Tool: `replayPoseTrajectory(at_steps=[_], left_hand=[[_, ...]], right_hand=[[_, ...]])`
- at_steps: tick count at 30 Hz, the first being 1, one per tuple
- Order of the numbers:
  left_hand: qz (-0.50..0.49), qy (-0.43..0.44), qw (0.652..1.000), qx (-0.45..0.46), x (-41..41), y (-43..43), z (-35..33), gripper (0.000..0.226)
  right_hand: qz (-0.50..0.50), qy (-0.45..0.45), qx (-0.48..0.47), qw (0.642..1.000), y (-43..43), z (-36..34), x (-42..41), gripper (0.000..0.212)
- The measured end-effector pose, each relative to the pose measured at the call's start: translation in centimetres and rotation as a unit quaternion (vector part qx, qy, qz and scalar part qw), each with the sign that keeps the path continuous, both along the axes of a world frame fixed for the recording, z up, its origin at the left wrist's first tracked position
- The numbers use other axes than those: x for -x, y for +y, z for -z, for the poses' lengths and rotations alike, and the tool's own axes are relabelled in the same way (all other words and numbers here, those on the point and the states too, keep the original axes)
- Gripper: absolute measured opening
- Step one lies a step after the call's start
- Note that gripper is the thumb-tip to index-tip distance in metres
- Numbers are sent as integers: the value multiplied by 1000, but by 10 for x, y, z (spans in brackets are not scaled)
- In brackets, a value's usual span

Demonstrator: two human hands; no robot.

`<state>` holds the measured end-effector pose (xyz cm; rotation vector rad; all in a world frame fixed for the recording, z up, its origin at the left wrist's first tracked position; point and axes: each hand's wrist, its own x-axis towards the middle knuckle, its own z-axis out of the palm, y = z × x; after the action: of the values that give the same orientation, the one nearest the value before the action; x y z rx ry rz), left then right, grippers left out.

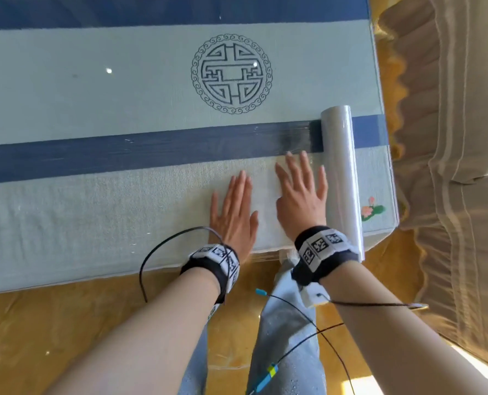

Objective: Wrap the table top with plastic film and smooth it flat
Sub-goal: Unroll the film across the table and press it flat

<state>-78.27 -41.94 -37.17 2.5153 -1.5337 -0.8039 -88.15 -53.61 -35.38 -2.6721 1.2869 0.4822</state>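
Note:
The table top carries a pale blue-green cloth with dark blue bands and a round emblem. A roll of clear plastic film lies across the table's near right part, close to the right edge. A sheet of film stretches leftward from the roll over the near strip of the table, with faint wrinkles on the blue band. My left hand lies flat on the film, fingers together. My right hand lies flat beside it with fingers spread, just left of the roll. Neither hand grips anything.
A beige pleated sofa skirt hangs close beyond the table's right edge. A yellow-brown glossy floor lies in front of the table. Thin black cables run from my wristbands across my light trousers. A small embroidered flower marks the near right corner.

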Motion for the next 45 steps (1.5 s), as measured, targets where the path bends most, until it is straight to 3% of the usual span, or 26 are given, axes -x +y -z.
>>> replayPoseTrajectory(at_steps=[7,12,18,26,40,43,45], left_hand=[[24,22,999,14,2,-67,1,61],[-5,8,997,-74,-10,-46,24,65],[14,-54,998,-33,-44,-24,39,64],[25,-57,997,-49,-65,-25,42,66],[-64,-92,994,-13,-61,-13,51,65],[-78,-52,996,-1,-47,-30,42,67],[-29,-16,999,28,-35,-56,34,66]], right_hand=[[65,49,-26,996,-34,7,-20,73],[120,55,-85,987,-24,14,-35,71],[182,43,-131,974,-42,6,-29,69],[220,11,-152,964,-50,3,-9,72],[225,-30,-201,953,-69,0,-12,95],[227,-35,-225,947,-70,-3,-12,109],[224,-59,-228,946,-74,-4,-13,119]])
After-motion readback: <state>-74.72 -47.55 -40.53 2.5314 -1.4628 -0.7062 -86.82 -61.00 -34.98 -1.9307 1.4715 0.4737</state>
